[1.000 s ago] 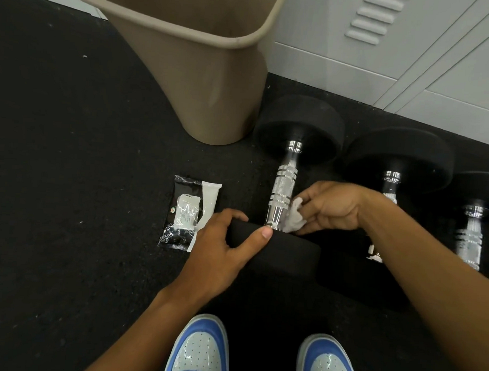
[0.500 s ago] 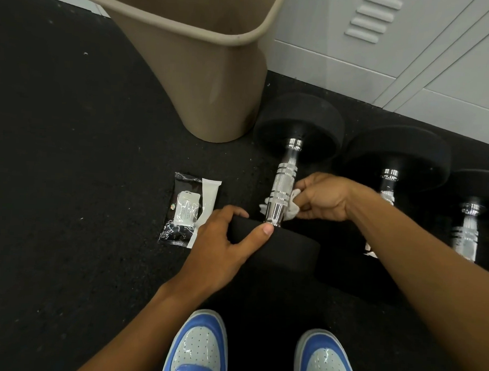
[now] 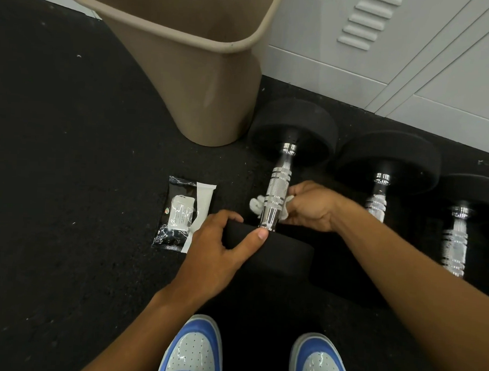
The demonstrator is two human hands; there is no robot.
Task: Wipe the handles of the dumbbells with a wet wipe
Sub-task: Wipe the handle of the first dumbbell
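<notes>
While bracing the nearest dumbbell (image 3: pixel 279 254) against rolling, clamps the left hand (image 3: pixel 215 248) over its near black head: fingers curled round the head's left edge, thumb laid straight along the top rim, tip just short of the collar. Wraps the wet wipe (image 3: pixel 256 206) round the lower part of the chrome handle (image 3: pixel 276 191) with the right hand (image 3: pixel 312 209), fingers curled and pinching the wipe against the metal from the right side; leaves a white fold poking out on the handle's left. Cannot tell how far the fingertips reach round, hidden as they are behind the bar. Looks like a sensible split of work: one hand to stop the round heads turning on the rubber floor (image 3: pixel 71 149), the other free to twist and slide the wipe along the knurling. Lies flat on that floor, long axis running from the near head, just ahead of the blue shoes (image 3: pixel 194 351), up and away to the far head (image 3: pixel 293 125), tilted slightly rightward, far end pointing at the grey lockers (image 3: pixel 411 66) and sitting just beside the foot of the beige bin (image 3: pixel 192 71). Shares that heading with two more dumbbells (image 3: pixel 387 160) lined up to the right, handles bare and untouched, probably next in turn. Has the wipe packet (image 3: pixel 180 213) just left of the left hand, flap peeled back, handy for a fresh sheet.
</notes>
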